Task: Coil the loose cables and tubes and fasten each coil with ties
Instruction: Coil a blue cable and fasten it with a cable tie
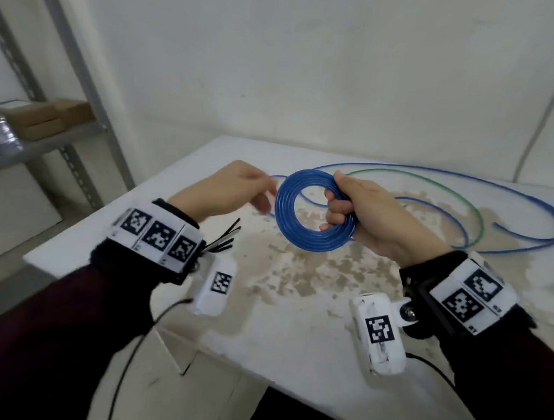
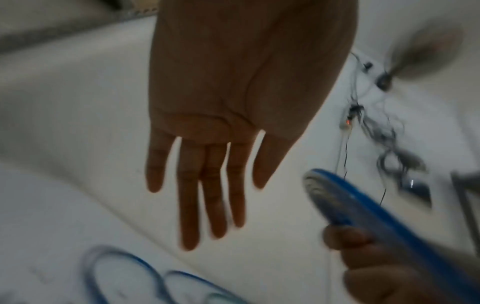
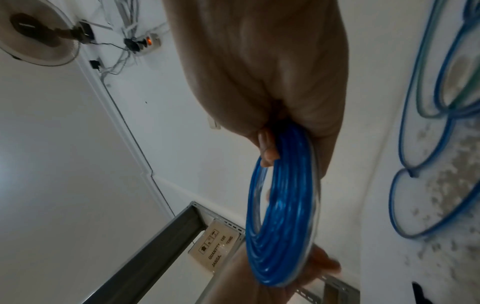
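A blue tube wound into a coil (image 1: 287, 225) is held upright above the white table (image 1: 293, 335). My right hand (image 1: 336, 209) grips the coil's right side, fingers curled through the ring; the right wrist view shows the coil (image 3: 283, 205) edge-on in that hand (image 3: 259, 82). My left hand (image 1: 263, 197) hovers just left of the coil. In the left wrist view its fingers (image 2: 207, 195) are straight and hold nothing, beside the blurred coil (image 2: 363, 205). Loose blue tube (image 1: 531, 211) and green tube (image 1: 450, 191) lie in wide loops behind. Black ties (image 1: 223, 239) lie by my left wrist.
A grey metal shelf rack (image 1: 82, 75) with cardboard boxes (image 1: 46, 118) stands at the left, close to the table's corner. The wall runs right behind the table. A fan (image 3: 33, 35) and a power strip (image 3: 148, 43) with cords show in the right wrist view.
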Demonstrator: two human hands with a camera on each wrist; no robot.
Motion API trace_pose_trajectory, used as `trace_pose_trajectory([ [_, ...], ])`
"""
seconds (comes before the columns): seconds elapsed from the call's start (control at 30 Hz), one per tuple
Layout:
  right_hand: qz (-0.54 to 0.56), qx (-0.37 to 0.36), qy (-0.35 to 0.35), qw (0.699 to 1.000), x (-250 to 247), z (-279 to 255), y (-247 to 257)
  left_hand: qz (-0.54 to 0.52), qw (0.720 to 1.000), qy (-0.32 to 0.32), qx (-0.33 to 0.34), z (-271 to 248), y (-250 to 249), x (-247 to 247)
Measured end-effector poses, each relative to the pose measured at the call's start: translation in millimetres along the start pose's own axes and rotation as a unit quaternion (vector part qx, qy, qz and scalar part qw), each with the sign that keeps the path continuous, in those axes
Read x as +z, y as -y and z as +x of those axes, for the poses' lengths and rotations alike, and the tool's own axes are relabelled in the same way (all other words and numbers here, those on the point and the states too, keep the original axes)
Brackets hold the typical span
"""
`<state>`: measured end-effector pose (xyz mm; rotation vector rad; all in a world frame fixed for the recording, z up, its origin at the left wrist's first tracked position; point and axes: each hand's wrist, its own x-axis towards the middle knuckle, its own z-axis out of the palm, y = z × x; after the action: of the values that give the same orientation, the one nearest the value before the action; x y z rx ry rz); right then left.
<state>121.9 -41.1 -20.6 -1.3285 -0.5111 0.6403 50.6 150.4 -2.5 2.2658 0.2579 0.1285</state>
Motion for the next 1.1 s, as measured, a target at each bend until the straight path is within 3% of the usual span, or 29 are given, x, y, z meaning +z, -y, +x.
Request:
trace_pose_trajectory([
  [0.03, 0.007, 0.009, 0.01, 1.0, 5.6, 3.4, -2.9, 0.116, 0.993, 0.004, -0.029, -0.2, 15.8, -11.5],
  [0.13, 0.013, 0.034, 0.034, 0.999, 18.4, 12.4, -11.9, 0.357, 0.923, 0.067, -0.129, -1.9, 55.6, -32.4],
  [0.2, 0.013, 0.047, 0.045, 0.998, 25.3, 15.9, -16.9, 0.412, 0.892, 0.088, -0.162, -2.8, 71.2, -34.7],
  [0.37, 0.022, 0.066, 0.06, 0.996, 37.7, 19.6, -22.6, 0.47, 0.858, 0.114, -0.175, 0.2, 86.3, -25.0],
  [0.73, 0.039, 0.086, 0.074, 0.993, 54.9, 23.1, -29.5, 0.495, 0.854, 0.062, -0.147, 10.9, 92.6, -13.1],
  [0.87, 0.042, 0.083, 0.075, 0.993, 55.3, 21.3, -27.6, 0.48, 0.865, 0.052, -0.137, 14.3, 94.2, -16.1],
  [1.1, 0.03, 0.087, 0.084, 0.992, 56.1, 16.8, -26.3, 0.512, 0.848, 0.033, -0.133, 17.5, 98.5, -8.1],
])
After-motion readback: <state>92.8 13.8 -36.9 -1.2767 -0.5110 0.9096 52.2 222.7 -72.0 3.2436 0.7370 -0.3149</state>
